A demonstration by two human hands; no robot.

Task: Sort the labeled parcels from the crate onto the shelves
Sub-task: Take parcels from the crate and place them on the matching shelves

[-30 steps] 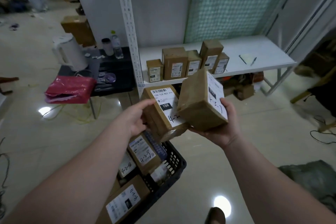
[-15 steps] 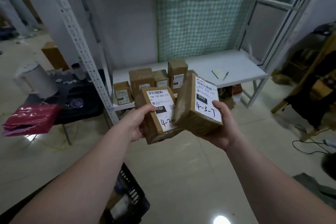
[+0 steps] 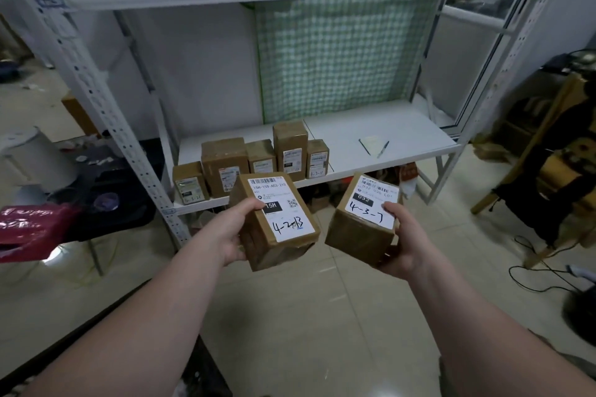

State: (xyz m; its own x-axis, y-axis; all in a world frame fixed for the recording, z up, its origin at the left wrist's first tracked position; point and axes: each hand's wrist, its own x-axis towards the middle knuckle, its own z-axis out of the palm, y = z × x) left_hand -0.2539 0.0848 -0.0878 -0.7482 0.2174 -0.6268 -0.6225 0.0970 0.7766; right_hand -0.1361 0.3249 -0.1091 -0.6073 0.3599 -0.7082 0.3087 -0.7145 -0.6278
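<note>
The white metal shelving rack (image 3: 106, 126) stands ahead. In front of its lower level, the taped brown cardboard parcel marked 4-2-13 (image 3: 274, 222) is held in the left hand (image 3: 225, 235), thumb on its label. The squatter brown cardboard parcel marked 4-3-7 (image 3: 361, 229) is clasped by the right hand (image 3: 403, 245). Both look stiff-walled and light enough for one hand. The tape seems slick, so gripping across opposite faces suits best.
</note>
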